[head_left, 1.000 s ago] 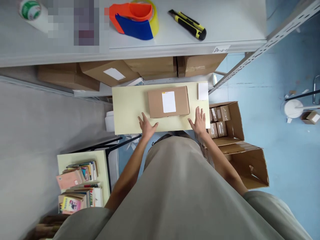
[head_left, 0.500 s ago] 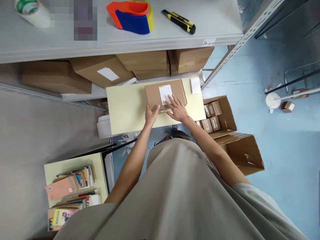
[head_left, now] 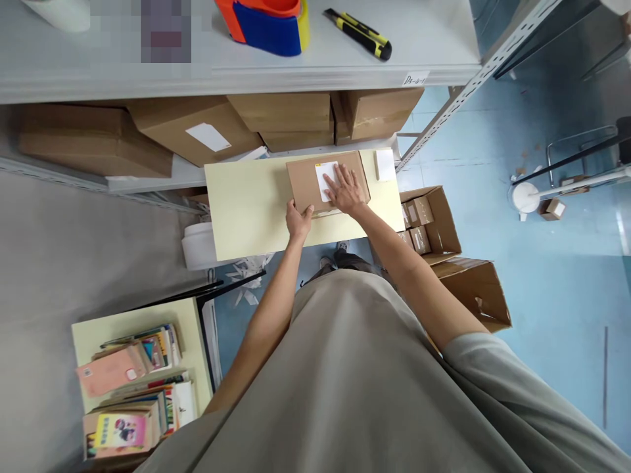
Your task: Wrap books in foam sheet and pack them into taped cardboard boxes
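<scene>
Brown box: one closed cardboard box, rectangular and smooth, lies on the table, right of its middle.
Label on box: one white paper label, flat, with a small yellow mark; it is partly covered by fingers.
Left hand: the left hand grips the near left corner of the cardboard box, thumb and fingers around it.
Right hand: the right hand is open and flat on the top of the box, fingers spread over the label.
Table surface: pale yellow, smooth, a long rectangle; at its far right stands one small white box.
Upper shelf: grey metal shelf, with one black and yellow cutter, one orange and blue tape dispenser and one white roll.
Lower shelf: at least four brown cartons, side by side.
Open cartons: two on the right; one carton contains at least four small taped boxes, and the other carton shows a torn hole in its wall.
Side table: two piles of books on a pale yellow top.
</scene>
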`<state>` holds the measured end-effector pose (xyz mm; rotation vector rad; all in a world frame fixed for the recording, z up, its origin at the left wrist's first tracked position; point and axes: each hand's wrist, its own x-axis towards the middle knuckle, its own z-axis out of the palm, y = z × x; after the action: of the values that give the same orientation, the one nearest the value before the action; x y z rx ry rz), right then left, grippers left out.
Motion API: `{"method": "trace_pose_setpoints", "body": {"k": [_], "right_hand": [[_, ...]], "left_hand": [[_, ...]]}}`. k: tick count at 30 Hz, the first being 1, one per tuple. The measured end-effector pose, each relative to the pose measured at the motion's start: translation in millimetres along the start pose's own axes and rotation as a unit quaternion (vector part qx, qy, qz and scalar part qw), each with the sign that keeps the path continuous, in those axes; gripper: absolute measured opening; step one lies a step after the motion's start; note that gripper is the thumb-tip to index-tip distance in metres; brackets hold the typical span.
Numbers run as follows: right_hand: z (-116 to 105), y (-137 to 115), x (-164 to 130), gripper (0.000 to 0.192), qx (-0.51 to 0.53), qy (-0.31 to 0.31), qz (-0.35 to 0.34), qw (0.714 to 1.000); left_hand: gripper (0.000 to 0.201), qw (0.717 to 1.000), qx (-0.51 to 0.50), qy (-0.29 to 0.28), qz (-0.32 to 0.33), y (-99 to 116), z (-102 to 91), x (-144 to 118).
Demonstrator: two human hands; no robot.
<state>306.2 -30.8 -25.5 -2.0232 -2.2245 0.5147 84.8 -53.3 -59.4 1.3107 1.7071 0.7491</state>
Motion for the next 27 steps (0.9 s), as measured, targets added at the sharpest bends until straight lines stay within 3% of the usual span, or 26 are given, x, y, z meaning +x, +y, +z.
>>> {"method": "trace_pose_setpoints", "body": {"k": [9,12,15,17,20,23,27], "right_hand": [[13.0,-1.5,5.6,0.089,0.078,0.063,0.03,0.995],[10.1,23.3,-7.9,0.097,0.138,0.108,0.107,0.979],[8.2,62.3,-40.6,0.097,0.237,0.177,0.223,0.929],[12.3,82.8,-66.0,0.1,0.291,0.18,0.266,0.901],[27.0,91.2,-92.2,0.101,0.334,0.12,0.24,0.903],[38.5,81.4,-96.8,0.098,0.362,0.095,0.214,0.902],[20.2,74.8,-86.8,0.101,0.381,0.123,0.205,0.893]], "left_hand": [[0.065,1.0,-0.006,-0.001,0.007,-9.0,0.4,1.0],[0.064,0.999,-0.022,-0.014,-0.026,-9.7,1.0,-2.0],[0.066,0.997,-0.066,-0.033,-0.028,-13.0,0.3,-7.5],[0.069,0.995,-0.079,-0.059,-0.014,-17.6,-1.3,-11.0],[0.069,0.994,-0.066,-0.083,-0.025,-24.5,-4.9,-14.3],[0.061,0.994,-0.048,-0.079,-0.061,-25.3,-11.9,-13.7],[0.058,0.996,-0.051,-0.078,-0.001,-10.8,-29.7,-2.3]]}}
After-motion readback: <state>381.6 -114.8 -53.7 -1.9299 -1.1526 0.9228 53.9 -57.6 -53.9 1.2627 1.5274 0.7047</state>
